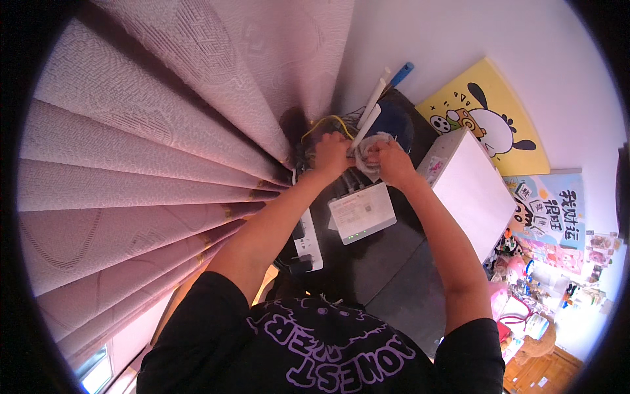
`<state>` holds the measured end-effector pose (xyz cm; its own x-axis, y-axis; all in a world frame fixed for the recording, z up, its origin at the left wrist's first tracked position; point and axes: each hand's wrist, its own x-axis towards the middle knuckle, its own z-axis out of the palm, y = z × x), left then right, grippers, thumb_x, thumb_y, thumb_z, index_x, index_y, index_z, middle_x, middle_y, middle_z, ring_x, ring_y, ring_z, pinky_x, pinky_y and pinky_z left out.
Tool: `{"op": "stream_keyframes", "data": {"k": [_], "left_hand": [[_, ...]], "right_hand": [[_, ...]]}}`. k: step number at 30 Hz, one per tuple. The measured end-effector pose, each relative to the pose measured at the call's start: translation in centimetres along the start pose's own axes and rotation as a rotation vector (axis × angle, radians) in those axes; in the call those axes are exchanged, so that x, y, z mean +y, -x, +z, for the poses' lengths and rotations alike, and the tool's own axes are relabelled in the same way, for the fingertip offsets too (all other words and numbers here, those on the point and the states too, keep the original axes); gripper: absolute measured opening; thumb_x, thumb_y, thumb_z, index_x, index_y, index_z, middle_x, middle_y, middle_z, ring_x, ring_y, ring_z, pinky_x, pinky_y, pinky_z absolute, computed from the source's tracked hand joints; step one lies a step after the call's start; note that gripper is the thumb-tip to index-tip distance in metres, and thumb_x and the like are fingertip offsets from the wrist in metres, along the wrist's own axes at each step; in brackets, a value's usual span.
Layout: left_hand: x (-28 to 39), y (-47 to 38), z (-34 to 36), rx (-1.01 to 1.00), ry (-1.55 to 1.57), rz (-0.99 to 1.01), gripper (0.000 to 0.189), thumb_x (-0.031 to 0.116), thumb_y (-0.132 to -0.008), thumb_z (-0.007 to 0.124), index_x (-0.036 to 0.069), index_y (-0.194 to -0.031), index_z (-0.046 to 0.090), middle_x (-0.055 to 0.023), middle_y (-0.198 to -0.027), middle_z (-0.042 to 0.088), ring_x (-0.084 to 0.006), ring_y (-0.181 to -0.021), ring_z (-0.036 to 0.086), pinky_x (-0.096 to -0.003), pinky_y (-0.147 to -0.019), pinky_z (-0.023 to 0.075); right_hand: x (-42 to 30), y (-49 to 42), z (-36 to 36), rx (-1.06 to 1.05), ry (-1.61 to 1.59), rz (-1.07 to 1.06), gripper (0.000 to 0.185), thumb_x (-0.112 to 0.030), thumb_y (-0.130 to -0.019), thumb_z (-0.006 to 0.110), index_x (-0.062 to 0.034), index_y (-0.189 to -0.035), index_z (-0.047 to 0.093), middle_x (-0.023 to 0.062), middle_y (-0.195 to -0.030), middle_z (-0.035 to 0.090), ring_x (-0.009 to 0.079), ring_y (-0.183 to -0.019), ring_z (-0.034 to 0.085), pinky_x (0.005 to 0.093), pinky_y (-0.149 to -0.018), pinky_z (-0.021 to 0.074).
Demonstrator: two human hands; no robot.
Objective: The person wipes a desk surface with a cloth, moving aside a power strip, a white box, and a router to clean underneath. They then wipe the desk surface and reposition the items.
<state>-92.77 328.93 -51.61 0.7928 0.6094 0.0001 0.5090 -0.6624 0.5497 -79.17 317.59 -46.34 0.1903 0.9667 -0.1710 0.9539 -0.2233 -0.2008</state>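
My right hand (392, 161) holds a crumpled greyish cloth (366, 156) against the base of a white antenna (366, 129). The antenna belongs to a device that is mostly hidden behind my hands, likely a router. Just left of it, my left hand (333, 154) is bent down among the cables; its fingertips are hidden, so I cannot tell what it grips. A yellow cable (329, 119) loops behind that hand. Nearer to me, a flat white network box (363, 213) with green lights lies on the dark tabletop (379, 263), cables plugged into its far side.
A white power strip (309, 231) with a black plug (301, 265) runs along the left. Pink curtains (162, 133) hang beside it. To the right stand a white box (472, 197) and a yellow cartoon board (517, 133) against the wall. A blue-capped stick (402, 74) rises behind.
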Motion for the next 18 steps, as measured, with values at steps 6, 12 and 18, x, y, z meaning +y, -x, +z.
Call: {"op": "stream_keyframes", "data": {"k": [6, 12, 18], "left_hand": [[-0.7, -0.1, 0.0, 0.014, 0.046, 0.030, 0.042, 0.035, -0.061, 0.076, 0.015, -0.096, 0.069, -0.0049, -0.101, 0.055, -0.0275, -0.100, 0.048, -0.0407, -0.082, 0.0410], [-0.2, -0.1, 0.0, 0.024, 0.064, -0.026, 0.034, 0.038, -0.064, 0.075, 0.016, -0.090, 0.071, -0.0050, -0.100, 0.057, -0.0278, -0.099, 0.048, -0.0408, -0.081, 0.0417], [0.3, 0.2, 0.1, 0.057, 0.101, -0.042, 0.029, 0.038, -0.067, 0.073, 0.013, -0.082, 0.072, -0.0084, -0.105, 0.055, -0.0290, -0.100, 0.046, -0.0428, -0.080, 0.0408]], "right_hand": [[0.7, 0.3, -1.3, -0.241, 0.108, -0.032, 0.024, -0.017, -0.076, 0.061, -0.0032, -0.096, 0.063, 0.0118, -0.098, 0.063, 0.0306, -0.106, 0.054, 0.0399, -0.080, 0.0497], [1.0, -0.7, -3.1, -0.339, 0.253, -0.046, 0.024, -0.018, -0.070, 0.066, -0.0032, -0.089, 0.067, 0.0131, -0.092, 0.065, 0.0290, -0.095, 0.061, 0.0412, -0.074, 0.0515], [3.8, -3.9, -7.5, -0.105, 0.210, 0.417, 0.021, -0.018, -0.073, 0.063, -0.0033, -0.087, 0.067, 0.0152, -0.096, 0.063, 0.0336, -0.092, 0.061, 0.0445, -0.073, 0.0515]]}}
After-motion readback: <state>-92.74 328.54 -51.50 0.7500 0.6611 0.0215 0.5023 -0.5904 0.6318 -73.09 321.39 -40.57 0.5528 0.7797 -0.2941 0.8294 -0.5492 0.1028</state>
